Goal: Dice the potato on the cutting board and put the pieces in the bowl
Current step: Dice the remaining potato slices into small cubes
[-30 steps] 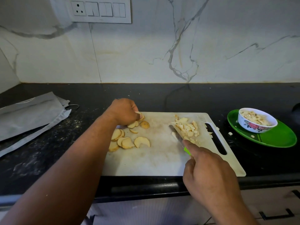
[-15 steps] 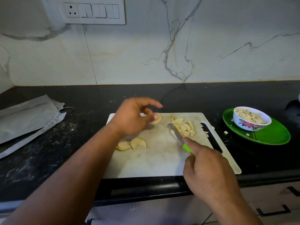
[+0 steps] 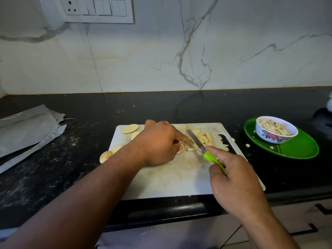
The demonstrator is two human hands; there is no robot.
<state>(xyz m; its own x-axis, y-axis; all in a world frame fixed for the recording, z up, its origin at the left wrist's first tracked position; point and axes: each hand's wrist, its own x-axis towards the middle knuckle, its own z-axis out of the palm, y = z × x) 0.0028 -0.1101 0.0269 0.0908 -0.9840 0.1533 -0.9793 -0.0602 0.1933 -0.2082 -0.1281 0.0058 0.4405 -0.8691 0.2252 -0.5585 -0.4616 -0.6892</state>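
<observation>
- The left hand [image 3: 158, 142] lies on the cutting board [image 3: 170, 178], fingers curled down to pin a potato slice [image 3: 181, 149] beneath them; most of that slice is hidden under the hand.
- The right hand [image 3: 235, 184] is over the board's near right corner, fingers wrapped round the green handle of a knife [image 3: 202, 147]; its narrow metal blade slants across the board toward the far edge, just beside the left fingertips.
- The black speckled countertop [image 3: 53, 169] runs wide to the left of the board and behind it; the board's near edge sits at the counter's front lip.
- The board is white, stained plastic with a slot handle on its right side.
- Left of the board lies a folded grey cloth [image 3: 27, 130], cut off by the frame.
- Right of the board, well apart, a glossy green plate [image 3: 301, 150] carries a flowered white bowl [image 3: 276, 133] filled with diced potato.
- Cut potato pieces [image 3: 203, 137] are heaped on the board's far right, behind the blade.
- Round potato slices [image 3: 129, 128] lie at the board's far left; one [image 3: 105, 156] overhangs its left edge.
</observation>
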